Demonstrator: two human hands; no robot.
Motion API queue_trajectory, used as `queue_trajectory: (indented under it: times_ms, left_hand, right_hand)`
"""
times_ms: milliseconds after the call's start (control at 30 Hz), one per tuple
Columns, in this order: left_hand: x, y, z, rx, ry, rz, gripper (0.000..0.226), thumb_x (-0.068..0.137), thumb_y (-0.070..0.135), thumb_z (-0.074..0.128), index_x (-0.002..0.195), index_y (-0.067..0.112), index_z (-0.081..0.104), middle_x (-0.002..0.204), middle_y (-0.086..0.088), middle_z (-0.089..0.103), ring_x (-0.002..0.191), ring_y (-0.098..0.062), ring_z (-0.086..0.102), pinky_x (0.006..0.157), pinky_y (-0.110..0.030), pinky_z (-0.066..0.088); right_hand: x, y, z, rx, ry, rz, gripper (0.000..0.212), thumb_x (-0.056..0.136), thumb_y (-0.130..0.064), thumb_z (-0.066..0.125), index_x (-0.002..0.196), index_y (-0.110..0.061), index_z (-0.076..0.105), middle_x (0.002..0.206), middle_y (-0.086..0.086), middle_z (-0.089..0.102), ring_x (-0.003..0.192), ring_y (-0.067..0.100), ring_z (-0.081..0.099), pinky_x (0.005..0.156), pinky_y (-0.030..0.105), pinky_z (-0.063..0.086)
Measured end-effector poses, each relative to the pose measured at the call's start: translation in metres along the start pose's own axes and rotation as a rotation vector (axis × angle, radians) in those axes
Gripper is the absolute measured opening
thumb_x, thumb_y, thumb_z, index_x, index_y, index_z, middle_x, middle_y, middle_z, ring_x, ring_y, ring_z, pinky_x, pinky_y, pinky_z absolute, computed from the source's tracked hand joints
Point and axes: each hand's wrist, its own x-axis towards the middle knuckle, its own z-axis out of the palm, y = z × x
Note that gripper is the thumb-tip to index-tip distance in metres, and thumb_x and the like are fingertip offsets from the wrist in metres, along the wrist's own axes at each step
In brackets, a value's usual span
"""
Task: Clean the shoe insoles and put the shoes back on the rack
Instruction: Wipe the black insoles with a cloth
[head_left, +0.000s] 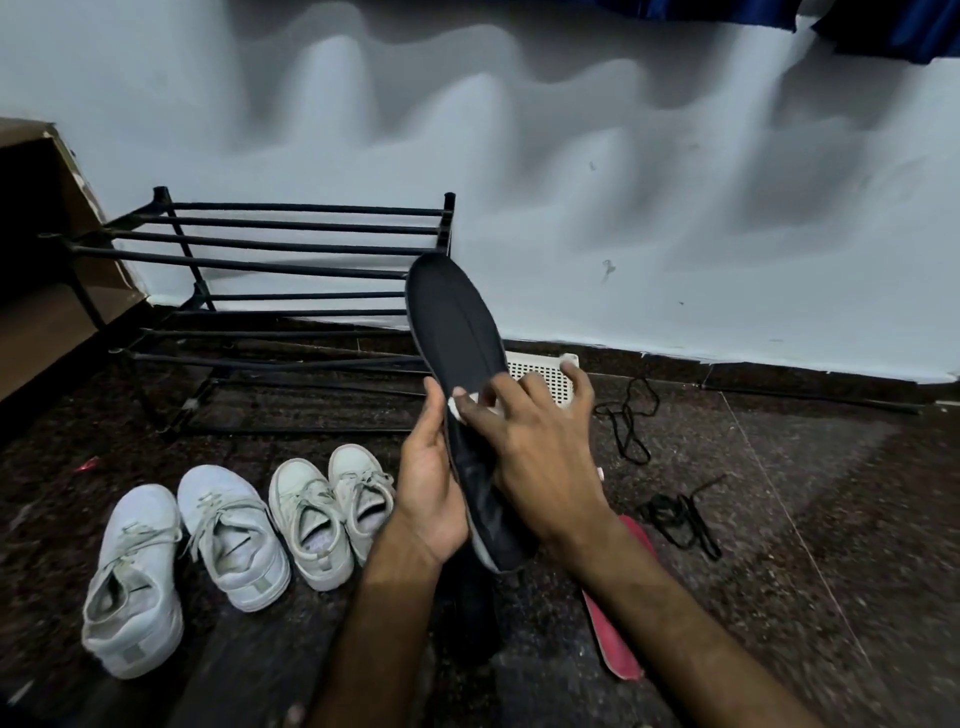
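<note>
A black insole (454, 322) is held up in the middle of the view, toe end pointing up and away. My left hand (431, 483) grips its left edge near the heel. My right hand (535, 447) presses a small white wipe (464, 404) against the insole's face with its fingers spread. Two pairs of white sneakers (228, 530) stand on the dark floor at the lower left. The black metal shoe rack (270, 291) stands against the wall behind them, with no shoes on its bars. A red insole (618, 644) lies on the floor under my right forearm.
A white perforated basket (545, 371) sits by the wall behind my hands. Black laces (631, 415) lie loose on the floor to the right, with another tangle (680, 519) nearer. A cardboard box (41, 249) stands at the far left. A dark object (475, 608) lies below my hands.
</note>
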Motion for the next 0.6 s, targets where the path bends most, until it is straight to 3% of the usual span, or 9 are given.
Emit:
queue_trajectory:
  times_ms: [100,233,300,367,433,467,533,600]
  left_hand:
    - [0.001,0.006,-0.002,0.005,-0.017,0.031,0.063,0.094,0.057,0.04,0.127,0.006,0.057,0.123,-0.011,0.059,0.127,-0.024,0.049,0.114,-0.04,0.033]
    - [0.003,0.01,0.008,-0.011,-0.021,0.081,0.06,0.095,0.055,0.038,0.122,0.007,0.063,0.122,-0.012,0.063,0.118,-0.026,0.058,0.106,-0.041,0.042]
    - [0.003,0.008,0.005,-0.02,-0.007,0.094,0.061,0.094,0.055,0.04,0.13,0.008,0.057,0.13,-0.012,0.057,0.129,-0.027,0.048,0.113,-0.043,0.034]
    - [0.003,0.005,0.003,-0.023,0.009,0.088,0.062,0.092,0.055,0.042,0.133,0.011,0.054,0.135,-0.015,0.054,0.13,-0.03,0.048,0.113,-0.047,0.032]
    - [0.006,0.005,0.0,-0.027,-0.007,0.071,0.068,0.09,0.06,0.041,0.138,0.012,0.049,0.141,-0.015,0.05,0.13,-0.035,0.048,0.109,-0.056,0.034]
    - [0.008,0.006,-0.001,-0.019,-0.014,0.063,0.071,0.09,0.062,0.038,0.138,0.011,0.048,0.14,-0.015,0.051,0.129,-0.036,0.049,0.106,-0.059,0.036]
    - [0.009,0.009,-0.005,-0.027,-0.039,0.031,0.075,0.091,0.065,0.033,0.134,0.008,0.052,0.133,-0.014,0.056,0.126,-0.035,0.051,0.105,-0.061,0.035]
    - [0.009,0.007,-0.007,-0.028,-0.071,-0.017,0.077,0.092,0.067,0.028,0.118,0.005,0.066,0.119,-0.015,0.065,0.121,-0.035,0.053,0.112,-0.06,0.025]
  right_hand:
    - [0.005,-0.005,-0.002,0.095,0.054,0.024,0.042,0.079,-0.018,0.055,0.119,-0.027,0.064,0.099,-0.004,0.061,0.093,0.019,0.057,0.102,0.052,0.03]
    - [0.021,0.007,-0.024,0.656,0.272,0.356,0.022,0.086,-0.015,0.066,0.108,-0.02,0.064,0.097,-0.007,0.069,0.087,0.012,0.065,0.082,0.031,0.051]
    - [0.028,0.008,-0.028,0.601,0.321,0.317,0.019,0.087,-0.011,0.065,0.105,-0.017,0.063,0.095,-0.003,0.069,0.085,0.015,0.065,0.072,0.028,0.051]
    - [0.02,-0.006,-0.021,0.406,0.195,0.167,0.026,0.085,-0.007,0.062,0.109,-0.017,0.06,0.093,0.002,0.067,0.082,0.022,0.065,0.062,0.03,0.05]
    - [-0.005,-0.023,-0.008,0.389,0.027,0.074,0.034,0.084,-0.013,0.054,0.118,-0.017,0.056,0.103,0.004,0.066,0.088,0.024,0.066,0.058,0.034,0.052]
    - [-0.019,-0.028,-0.003,0.437,-0.026,0.053,0.039,0.084,-0.019,0.048,0.123,-0.017,0.054,0.112,0.003,0.066,0.096,0.022,0.065,0.063,0.033,0.054]
    - [-0.037,-0.029,0.0,0.578,-0.095,0.029,0.044,0.088,-0.021,0.045,0.131,-0.013,0.048,0.126,0.003,0.062,0.119,0.014,0.053,0.095,0.029,0.047]
    - [-0.033,-0.025,-0.007,0.702,-0.126,0.018,0.045,0.096,-0.013,0.045,0.14,-0.01,0.038,0.138,0.0,0.053,0.135,-0.001,0.025,0.118,0.027,0.018]
